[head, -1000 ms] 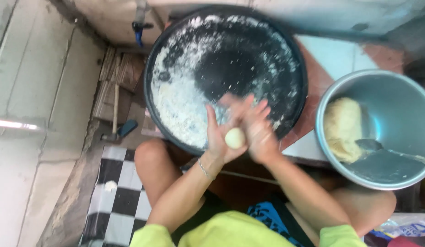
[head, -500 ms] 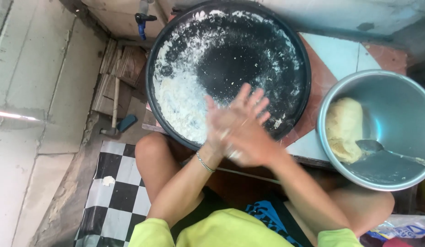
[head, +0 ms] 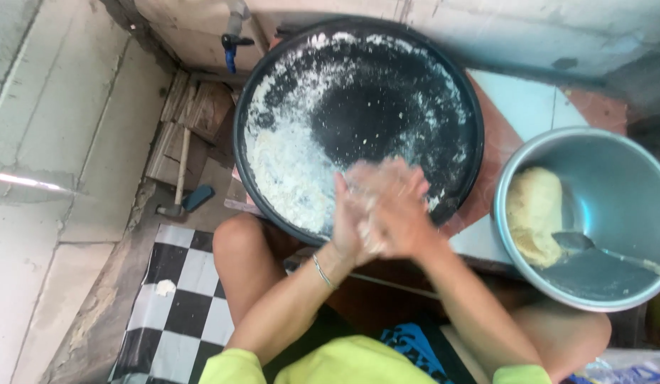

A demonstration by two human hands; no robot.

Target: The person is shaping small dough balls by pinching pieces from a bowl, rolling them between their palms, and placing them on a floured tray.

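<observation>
Pressing together over the near rim of a round black pan [head: 358, 92], the left hand [head: 355, 213] and right hand [head: 401, 210] are seen palm to palm, blurred by motion. A second ago a small pale dough ball showed between them; now it is hidden, presumably enclosed and being rolled. Fingers are flattened around it rather than clenched. White flour [head: 287, 163] is spread in the pan's left half. To the right, a metal bowl [head: 628, 192] holds a dough lump [head: 532, 213] and a spoon [head: 593, 245].
</observation>
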